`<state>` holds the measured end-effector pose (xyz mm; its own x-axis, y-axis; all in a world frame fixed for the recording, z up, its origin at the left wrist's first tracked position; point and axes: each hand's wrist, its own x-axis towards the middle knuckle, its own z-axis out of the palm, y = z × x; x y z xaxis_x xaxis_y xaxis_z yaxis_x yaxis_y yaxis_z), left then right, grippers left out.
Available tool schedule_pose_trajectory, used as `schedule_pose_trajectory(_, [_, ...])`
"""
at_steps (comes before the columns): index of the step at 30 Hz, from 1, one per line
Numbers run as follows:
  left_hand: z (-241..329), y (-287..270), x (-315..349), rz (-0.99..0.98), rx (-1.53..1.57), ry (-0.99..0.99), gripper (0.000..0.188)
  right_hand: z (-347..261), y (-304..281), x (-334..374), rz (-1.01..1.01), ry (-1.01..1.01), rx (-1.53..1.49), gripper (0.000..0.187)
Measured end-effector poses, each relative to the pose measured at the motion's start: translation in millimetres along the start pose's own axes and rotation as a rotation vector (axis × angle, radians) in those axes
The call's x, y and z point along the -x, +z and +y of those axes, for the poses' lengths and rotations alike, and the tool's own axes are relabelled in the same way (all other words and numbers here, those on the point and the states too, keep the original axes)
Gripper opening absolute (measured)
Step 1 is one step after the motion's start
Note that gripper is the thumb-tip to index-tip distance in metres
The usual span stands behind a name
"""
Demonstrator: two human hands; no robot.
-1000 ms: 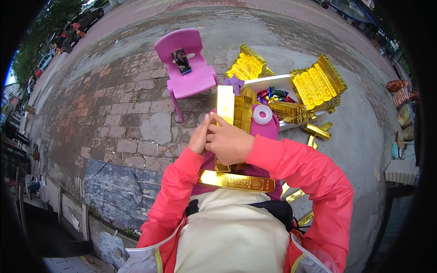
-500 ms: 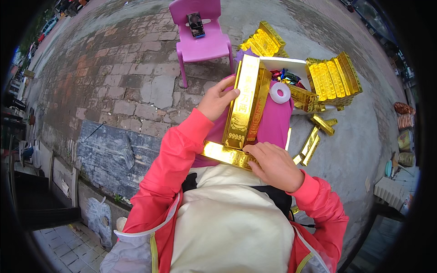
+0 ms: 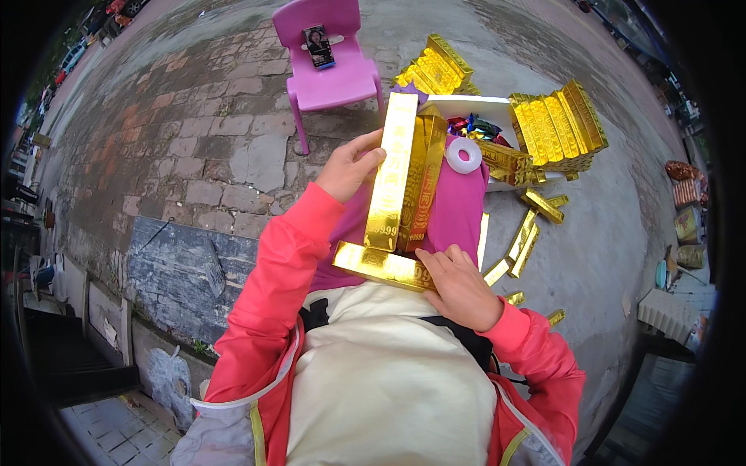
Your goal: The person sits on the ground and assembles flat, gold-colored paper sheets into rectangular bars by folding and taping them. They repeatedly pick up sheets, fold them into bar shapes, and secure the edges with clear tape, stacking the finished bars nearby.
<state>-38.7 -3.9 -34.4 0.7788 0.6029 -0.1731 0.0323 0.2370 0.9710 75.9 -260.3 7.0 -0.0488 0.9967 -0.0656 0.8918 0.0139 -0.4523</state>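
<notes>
My left hand [image 3: 350, 167] is closed along the left side of a long gold foil bar [image 3: 392, 167] that lies lengthwise over my lap. Against its right side leans a second gold bar [image 3: 424, 182], its orange-gold side showing. Across their near ends, close to my waist, lies another gold bar [image 3: 381, 266]. My right hand [image 3: 462, 289] curls over the right end of this crosswise bar, its fingertips by the near end of the leaning bar. A white ring-shaped roll [image 3: 464, 155] rests on the pink-purple cloth [image 3: 458, 206] over my lap.
Beyond my lap stands a white box [image 3: 497, 113] with colourful foil pieces [image 3: 475, 128]. Stacked gold bars [image 3: 556, 132] sit at its right, another stack [image 3: 439, 68] behind. Several loose gold bars [image 3: 523, 243] lie on the ground. A pink chair [image 3: 330, 78] holds a phone [image 3: 318, 46].
The view has shifted slightly, so chair and stacks appear further left. The lengthwise bars show more of their sides and look a little turned. Both hands keep nearly the same places on the bars.
</notes>
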Motion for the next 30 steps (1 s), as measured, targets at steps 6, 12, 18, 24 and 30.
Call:
schedule_pose_trajectory(6, [0.0, -4.3, -0.1, 0.007, 0.022, -0.044, 0.050, 27.2, -60.2, 13.7, -0.337, -0.051, -0.185, 0.054])
schedule_pose_trajectory(12, [3.3, -1.3, 2.1, 0.015, 0.074, -0.039, 0.049, 38.0, -135.5, 28.0, -0.443, 0.193, -0.542, 0.051])
schedule_pose_trajectory(18, [0.7, -0.9, 3.3, 0.059, 0.024, -0.039, 0.050, 21.1, -133.1, 5.1, 0.210, -0.007, 0.371, 0.047])
schedule_pose_trajectory(24, [-5.2, -1.6, 3.4, 0.046, 0.078, -0.017, 0.048, 28.3, -78.6, -77.8, 0.365, -0.180, 0.643, 0.036])
schedule_pose_trajectory(30, [-22.3, -0.7, 5.6, 0.141, 0.118, 0.085, 0.047, 31.8, -21.1, -91.5, 0.642, -0.005, 0.266, 0.051])
